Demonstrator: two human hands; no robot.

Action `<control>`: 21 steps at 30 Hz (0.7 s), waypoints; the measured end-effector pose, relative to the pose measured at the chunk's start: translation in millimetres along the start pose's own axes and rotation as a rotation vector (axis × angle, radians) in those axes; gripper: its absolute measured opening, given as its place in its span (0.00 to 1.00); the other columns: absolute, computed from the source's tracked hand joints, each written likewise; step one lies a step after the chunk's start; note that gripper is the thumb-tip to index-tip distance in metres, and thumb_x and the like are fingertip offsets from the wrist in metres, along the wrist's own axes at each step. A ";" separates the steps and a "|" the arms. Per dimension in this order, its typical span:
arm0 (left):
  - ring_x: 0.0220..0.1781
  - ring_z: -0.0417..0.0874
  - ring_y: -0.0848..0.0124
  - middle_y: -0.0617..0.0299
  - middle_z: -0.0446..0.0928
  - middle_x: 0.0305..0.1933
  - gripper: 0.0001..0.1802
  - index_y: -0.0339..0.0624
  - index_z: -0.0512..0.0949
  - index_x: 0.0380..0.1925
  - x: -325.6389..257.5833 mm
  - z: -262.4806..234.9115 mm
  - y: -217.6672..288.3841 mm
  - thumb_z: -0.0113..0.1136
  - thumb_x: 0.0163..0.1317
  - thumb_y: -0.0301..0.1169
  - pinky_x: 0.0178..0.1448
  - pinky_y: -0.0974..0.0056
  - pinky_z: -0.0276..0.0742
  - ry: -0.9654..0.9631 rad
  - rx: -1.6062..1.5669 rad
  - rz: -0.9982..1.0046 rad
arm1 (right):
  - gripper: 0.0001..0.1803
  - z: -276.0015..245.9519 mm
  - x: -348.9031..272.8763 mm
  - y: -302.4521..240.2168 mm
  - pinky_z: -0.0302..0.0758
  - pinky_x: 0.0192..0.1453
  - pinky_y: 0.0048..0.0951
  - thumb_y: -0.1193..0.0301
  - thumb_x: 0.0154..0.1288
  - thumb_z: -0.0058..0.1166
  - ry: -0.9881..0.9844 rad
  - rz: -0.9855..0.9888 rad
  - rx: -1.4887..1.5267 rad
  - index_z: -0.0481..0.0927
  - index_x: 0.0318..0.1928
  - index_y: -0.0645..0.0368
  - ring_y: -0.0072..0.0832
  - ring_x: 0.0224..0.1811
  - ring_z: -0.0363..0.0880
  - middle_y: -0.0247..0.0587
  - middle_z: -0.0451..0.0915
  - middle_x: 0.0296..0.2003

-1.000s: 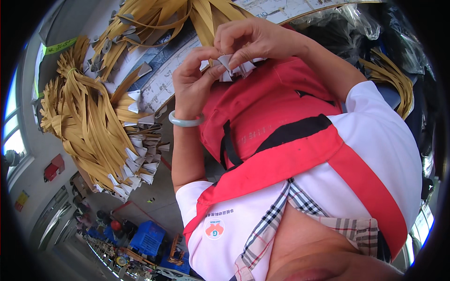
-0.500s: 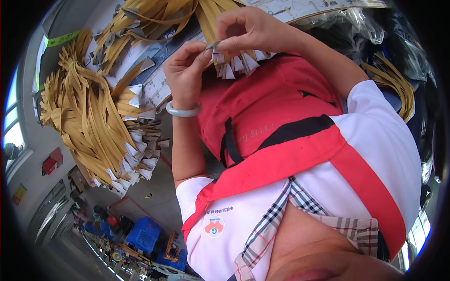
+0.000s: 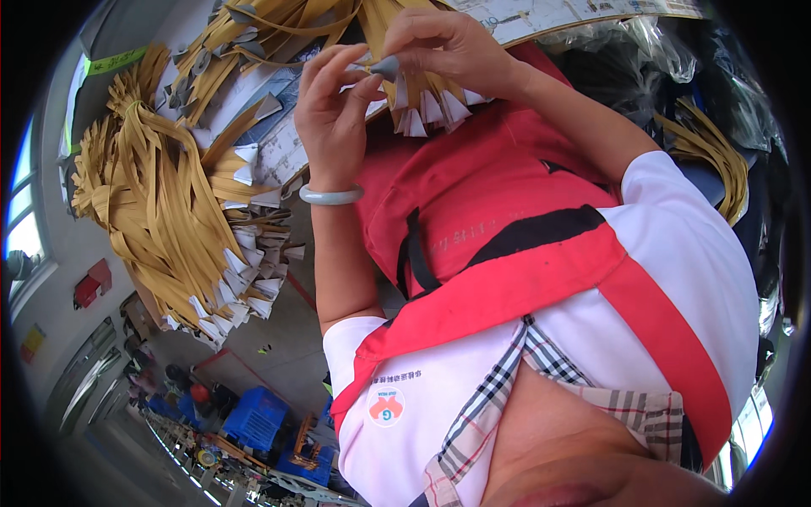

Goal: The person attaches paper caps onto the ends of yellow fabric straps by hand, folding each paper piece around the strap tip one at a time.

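Note:
At the table's near edge, both my hands are raised over a bundle of tan straps with white ends [image 3: 427, 108]. Thumb and fingers of my right hand [image 3: 456, 52] pinch a small grey strap end [image 3: 386, 68]. My left hand [image 3: 332, 118], a pale bangle on its wrist, has thumb and forefinger curled at the left edge of that same grey piece. Whether it belongs to a strap in the bundle below is hidden by the fingers. More tan straps with grey ends [image 3: 241, 38] lie on the table beyond my left hand.
A large tied bundle of tan straps [image 3: 160, 203] hangs over the table's left side. Clear plastic bags [image 3: 650, 51] and another tan bundle [image 3: 710, 156] are at the right. My red apron [image 3: 498, 177] lies under my hands. Blue crates [image 3: 256, 418] stand farther off.
Both hands have risen slightly, away from my body. The grey strap end has turned and shows more of its face; my left fingers have spread a little around it.

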State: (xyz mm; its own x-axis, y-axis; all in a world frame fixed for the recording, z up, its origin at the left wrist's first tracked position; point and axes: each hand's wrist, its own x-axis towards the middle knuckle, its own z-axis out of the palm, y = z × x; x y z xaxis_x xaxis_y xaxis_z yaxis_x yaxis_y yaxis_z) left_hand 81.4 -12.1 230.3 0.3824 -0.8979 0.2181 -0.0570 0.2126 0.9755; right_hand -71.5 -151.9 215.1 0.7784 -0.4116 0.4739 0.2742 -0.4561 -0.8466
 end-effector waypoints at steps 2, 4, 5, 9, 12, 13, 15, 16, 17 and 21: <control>0.33 0.81 0.75 0.62 0.78 0.37 0.05 0.32 0.80 0.33 1.3 -1.6 -4.8 0.66 0.58 0.17 0.37 0.73 0.78 -0.049 -0.014 0.000 | 0.08 5.7 -3.4 -10.1 0.75 0.43 0.22 0.70 0.71 0.57 0.011 0.178 0.174 0.81 0.41 0.63 0.19 0.36 0.78 0.31 0.79 0.33; 0.33 0.81 0.76 0.62 0.78 0.36 0.04 0.31 0.79 0.33 2.1 -4.1 -3.3 0.65 0.59 0.17 0.38 0.73 0.78 -0.045 0.141 0.057 | 0.09 3.2 -4.6 -11.6 0.76 0.43 0.21 0.68 0.72 0.56 0.024 0.360 0.344 0.81 0.39 0.63 0.18 0.35 0.78 0.31 0.79 0.33; 0.34 0.81 0.76 0.62 0.78 0.34 0.04 0.30 0.77 0.33 1.3 -4.6 -2.7 0.64 0.60 0.16 0.39 0.72 0.78 -0.043 0.296 0.110 | 0.11 -0.1 -5.8 -11.9 0.75 0.41 0.20 0.66 0.72 0.56 -0.010 0.433 0.308 0.80 0.38 0.62 0.17 0.33 0.78 0.31 0.79 0.32; 0.27 0.79 0.79 0.62 0.77 0.31 0.07 0.34 0.76 0.30 -3.8 7.3 -10.9 0.66 0.58 0.17 0.34 0.75 0.75 -0.121 0.434 0.172 | 0.14 -4.0 -14.3 -6.6 0.73 0.35 0.19 0.62 0.72 0.57 -0.035 0.443 0.276 0.79 0.35 0.60 0.15 0.29 0.77 0.29 0.78 0.28; 0.27 0.80 0.76 0.61 0.79 0.32 0.05 0.32 0.75 0.29 -4.0 -0.7 4.7 0.63 0.61 0.16 0.33 0.74 0.75 0.067 0.225 0.138 | 0.13 -25.4 -14.5 -4.4 0.71 0.31 0.18 0.62 0.71 0.58 0.067 0.567 0.235 0.78 0.34 0.58 0.13 0.26 0.74 0.27 0.77 0.26; 0.26 0.81 0.74 0.56 0.79 0.29 0.05 0.32 0.74 0.32 4.2 -20.0 16.8 0.61 0.65 0.19 0.31 0.73 0.77 0.216 0.208 0.213 | 0.12 -33.1 -14.6 -7.2 0.71 0.29 0.17 0.64 0.70 0.59 0.184 0.684 0.196 0.77 0.33 0.57 0.12 0.25 0.73 0.27 0.76 0.24; 0.28 0.83 0.70 0.49 0.81 0.36 0.05 0.33 0.73 0.42 15.7 -83.4 33.6 0.58 0.68 0.21 0.31 0.70 0.82 0.616 0.175 0.212 | 0.10 -59.5 -25.2 1.3 0.72 0.30 0.17 0.66 0.70 0.58 0.243 0.715 0.127 0.78 0.33 0.59 0.13 0.25 0.74 0.29 0.77 0.25; 0.32 0.84 0.69 0.51 0.81 0.35 0.10 0.33 0.73 0.47 20.1 -97.7 41.4 0.59 0.67 0.21 0.34 0.70 0.84 0.738 0.105 0.216 | 0.12 -66.9 -37.4 1.2 0.71 0.31 0.18 0.63 0.71 0.58 0.168 0.707 0.040 0.79 0.33 0.59 0.14 0.25 0.74 0.28 0.77 0.25; 0.32 0.84 0.69 0.51 0.81 0.35 0.10 0.33 0.73 0.47 17.7 -105.1 44.2 0.59 0.67 0.21 0.34 0.70 0.84 0.740 0.111 0.215 | 0.14 -66.6 -48.1 2.0 0.71 0.32 0.18 0.61 0.71 0.57 0.080 0.693 -0.033 0.80 0.33 0.59 0.14 0.25 0.74 0.27 0.77 0.26; 0.37 0.82 0.74 0.58 0.81 0.39 0.07 0.33 0.79 0.43 1.0 -77.9 18.4 0.61 0.66 0.20 0.41 0.72 0.79 0.432 0.347 0.150 | 0.15 -38.4 -92.9 -2.0 0.71 0.28 0.24 0.62 0.69 0.56 -0.279 0.574 -0.225 0.79 0.35 0.62 0.19 0.22 0.73 0.32 0.76 0.24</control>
State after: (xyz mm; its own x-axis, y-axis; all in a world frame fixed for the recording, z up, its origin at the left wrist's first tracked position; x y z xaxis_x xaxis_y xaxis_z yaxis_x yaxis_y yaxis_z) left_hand 152.6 20.9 246.0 0.6845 -0.6135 0.3938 -0.4115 0.1208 0.9034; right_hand -166.1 -143.1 182.1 0.8905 -0.4323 -0.1416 -0.3268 -0.3913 -0.8603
